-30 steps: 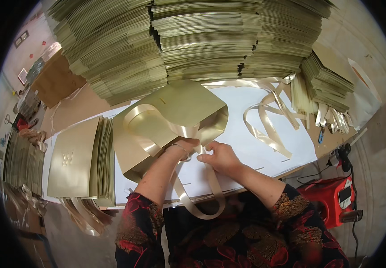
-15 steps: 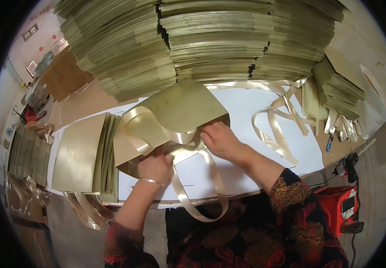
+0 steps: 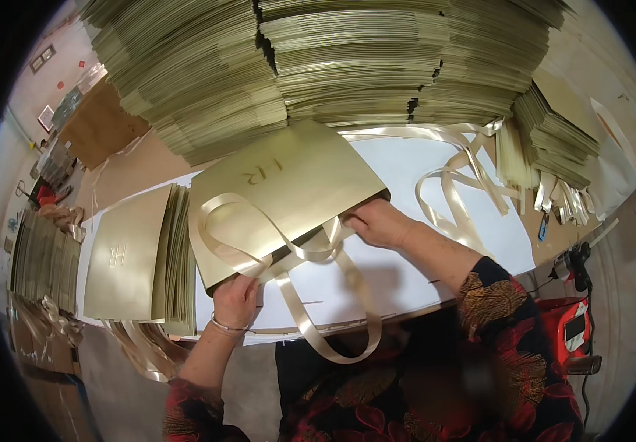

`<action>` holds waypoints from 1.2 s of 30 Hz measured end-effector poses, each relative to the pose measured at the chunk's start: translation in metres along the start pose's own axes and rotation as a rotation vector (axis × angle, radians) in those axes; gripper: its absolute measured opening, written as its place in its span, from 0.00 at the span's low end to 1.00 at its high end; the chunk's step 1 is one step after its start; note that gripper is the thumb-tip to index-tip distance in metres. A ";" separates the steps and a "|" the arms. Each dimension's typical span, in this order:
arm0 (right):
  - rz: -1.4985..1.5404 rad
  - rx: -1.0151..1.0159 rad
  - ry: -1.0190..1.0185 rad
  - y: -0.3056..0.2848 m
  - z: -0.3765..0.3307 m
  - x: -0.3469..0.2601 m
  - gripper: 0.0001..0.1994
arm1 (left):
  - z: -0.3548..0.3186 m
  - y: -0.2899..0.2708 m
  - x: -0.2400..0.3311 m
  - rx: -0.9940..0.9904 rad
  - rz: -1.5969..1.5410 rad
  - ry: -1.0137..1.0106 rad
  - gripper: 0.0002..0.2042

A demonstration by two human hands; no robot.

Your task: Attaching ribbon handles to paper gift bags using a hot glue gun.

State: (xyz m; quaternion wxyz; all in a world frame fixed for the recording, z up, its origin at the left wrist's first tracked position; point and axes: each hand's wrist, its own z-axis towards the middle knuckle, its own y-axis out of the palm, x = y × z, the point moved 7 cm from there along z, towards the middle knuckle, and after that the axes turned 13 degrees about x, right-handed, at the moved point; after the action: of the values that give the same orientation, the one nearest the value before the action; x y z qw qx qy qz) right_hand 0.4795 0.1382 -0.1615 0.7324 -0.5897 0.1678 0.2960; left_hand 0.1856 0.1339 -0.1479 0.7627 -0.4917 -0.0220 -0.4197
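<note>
A gold paper bag (image 3: 296, 173) lies over the white sheet with its mouth toward me. Two cream ribbon handles hang at the mouth, one looped over the bag's upper face and the other drooping past the table's front edge. At the mouth's left corner my left hand (image 3: 235, 300) is closed on the rim, a bracelet at its wrist. My right hand (image 3: 377, 222) grips the mouth near its right corner, some fingers hidden inside the bag.
Tall stacks of flat gold bags (image 3: 355, 66) line the back. At the left stand finished-looking gold bags (image 3: 123, 258) with ribbons. Loose cream ribbons (image 3: 454, 195) lie on the right, near a blue cutter (image 3: 543, 227). A glue gun (image 3: 574, 269) and a red case (image 3: 559, 324) are at the lower right.
The bag's mouth has been drawn flatter and wider, so more of its upper face shows. My left hand has moved left and down to the corner; my right has shifted slightly right.
</note>
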 end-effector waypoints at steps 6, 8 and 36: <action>-0.299 0.065 -0.529 -0.034 -0.035 -0.049 0.04 | -0.015 -0.012 0.069 0.011 0.067 0.605 0.04; -0.387 0.097 -0.611 -0.038 -0.050 -0.064 0.04 | -0.023 -0.010 0.083 0.052 0.094 0.657 0.08; -0.158 0.374 -0.261 -0.048 -0.089 -0.123 0.12 | -0.007 0.124 0.157 -0.084 0.090 0.270 0.15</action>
State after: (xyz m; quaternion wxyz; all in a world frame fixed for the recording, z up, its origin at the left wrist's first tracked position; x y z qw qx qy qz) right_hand 0.4251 0.0172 -0.0737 0.8651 -0.4120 0.0772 0.2753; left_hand 0.3661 0.0522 -0.1718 0.7555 -0.4629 0.1204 -0.4477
